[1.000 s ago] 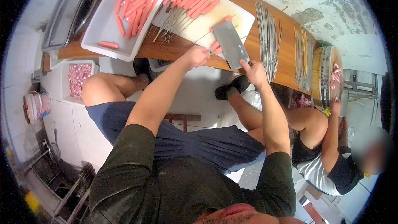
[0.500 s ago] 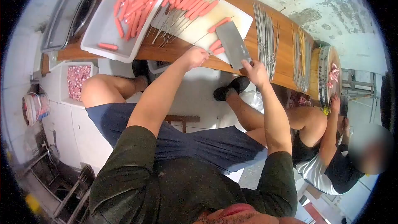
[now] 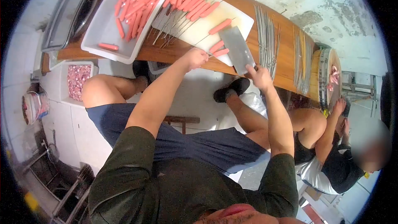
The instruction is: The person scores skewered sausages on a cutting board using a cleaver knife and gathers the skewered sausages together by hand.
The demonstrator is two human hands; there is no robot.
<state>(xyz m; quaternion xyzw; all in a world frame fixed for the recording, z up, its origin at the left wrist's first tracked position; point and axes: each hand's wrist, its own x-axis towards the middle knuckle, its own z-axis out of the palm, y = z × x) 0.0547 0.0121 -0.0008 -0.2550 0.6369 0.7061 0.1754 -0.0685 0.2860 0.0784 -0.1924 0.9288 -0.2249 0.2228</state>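
My right hand (image 3: 259,77) grips a cleaver (image 3: 235,49), its broad blade over the right part of the white cutting board (image 3: 238,14). My left hand (image 3: 196,58) is closed at the board's front edge, fingertips pinching what looks like the end of a thin metal skewer. Two short pink sausages (image 3: 217,46) lie between those fingertips and the blade. Just beyond them is a skewered sausage (image 3: 220,26), its skewer pointing toward me. A row of skewered sausages (image 3: 192,2) lies along the board's far left side.
A white tub (image 3: 93,37) of sausages stands left of the board. Metal skewers (image 3: 266,37) and more sticks (image 3: 302,58) lie to the right. Farther right, a co-worker's hand (image 3: 339,107) is near a round chopping block (image 3: 331,74) with meat. A container of diced meat (image 3: 78,81) sits lower left.
The cleaver and my right hand have shifted slightly right and toward me, showing more of the sausages beside the blade. My left hand stays almost still. The co-worker's hand has moved slightly.
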